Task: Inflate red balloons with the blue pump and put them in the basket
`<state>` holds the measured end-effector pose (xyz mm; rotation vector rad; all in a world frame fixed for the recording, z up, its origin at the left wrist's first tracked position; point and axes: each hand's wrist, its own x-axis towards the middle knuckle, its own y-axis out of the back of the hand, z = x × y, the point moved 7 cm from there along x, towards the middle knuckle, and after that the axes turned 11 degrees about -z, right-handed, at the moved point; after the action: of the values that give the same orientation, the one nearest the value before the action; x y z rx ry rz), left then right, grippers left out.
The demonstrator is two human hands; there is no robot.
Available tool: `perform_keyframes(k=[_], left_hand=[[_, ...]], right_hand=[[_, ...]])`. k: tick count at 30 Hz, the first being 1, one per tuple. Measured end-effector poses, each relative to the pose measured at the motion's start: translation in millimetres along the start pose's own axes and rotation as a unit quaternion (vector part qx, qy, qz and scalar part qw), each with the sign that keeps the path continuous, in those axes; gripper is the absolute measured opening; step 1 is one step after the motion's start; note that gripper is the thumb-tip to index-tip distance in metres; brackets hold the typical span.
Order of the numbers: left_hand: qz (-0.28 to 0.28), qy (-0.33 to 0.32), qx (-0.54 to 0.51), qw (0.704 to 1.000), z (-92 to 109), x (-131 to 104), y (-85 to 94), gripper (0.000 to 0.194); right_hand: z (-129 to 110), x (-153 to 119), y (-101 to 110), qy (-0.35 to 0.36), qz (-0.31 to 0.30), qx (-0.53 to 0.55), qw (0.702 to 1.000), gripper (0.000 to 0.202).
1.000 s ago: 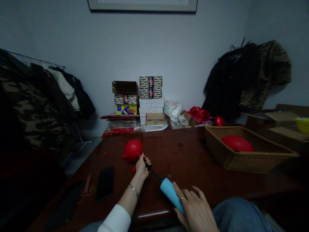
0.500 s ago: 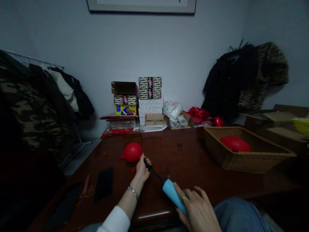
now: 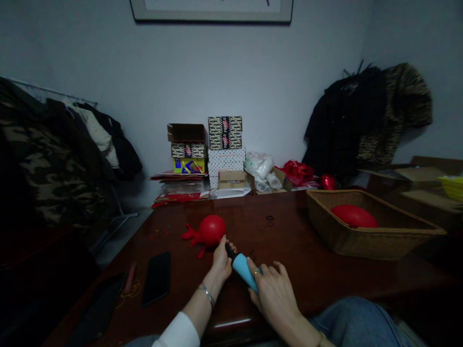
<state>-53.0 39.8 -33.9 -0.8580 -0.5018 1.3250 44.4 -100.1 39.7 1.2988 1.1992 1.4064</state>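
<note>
My left hand (image 3: pixel 222 259) is closed where the neck of a small, partly inflated red balloon (image 3: pixel 212 228) meets the black nozzle end of a hand balloon pump (image 3: pixel 244 271). The neck itself is hidden by my fingers. My right hand (image 3: pixel 273 288) grips the pump's light-blue barrel from above, thumb and forefinger along it. Only a short black section shows between the barrel and my left hand. Limp red rubber shapes (image 3: pixel 191 234) lie against the balloon's left side; whether they are joined to it I cannot tell.
A wicker basket (image 3: pixel 379 238) with a red balloon (image 3: pixel 353 216) inside stands at right on the brown table (image 3: pixel 253 308). A black phone (image 3: pixel 156 278) and a dark flat object (image 3: pixel 97 306) lie at left. Black rings (image 3: pixel 269 220) lie mid-table. Stacked boxes (image 3: pixel 226 166) stand behind.
My right hand has pushed the blue barrel up and left toward my left hand, so the black rod has slid in. The balloon and left hand have shifted slightly right.
</note>
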Motion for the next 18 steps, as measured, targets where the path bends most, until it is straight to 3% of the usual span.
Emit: perform_keyframes(k=[9,18], left_hand=[[0.01,-0.027,0.024,0.999,9,3,2.6,0.025],[0.007,-0.058,0.014,0.998,32,15,9.9,0.024]], right_hand=[[-3,-11,-5,0.004,0.012,0.022,1.0,0.059],[24,-51,-4,0.069,0.086,0.041,0.993,0.067]])
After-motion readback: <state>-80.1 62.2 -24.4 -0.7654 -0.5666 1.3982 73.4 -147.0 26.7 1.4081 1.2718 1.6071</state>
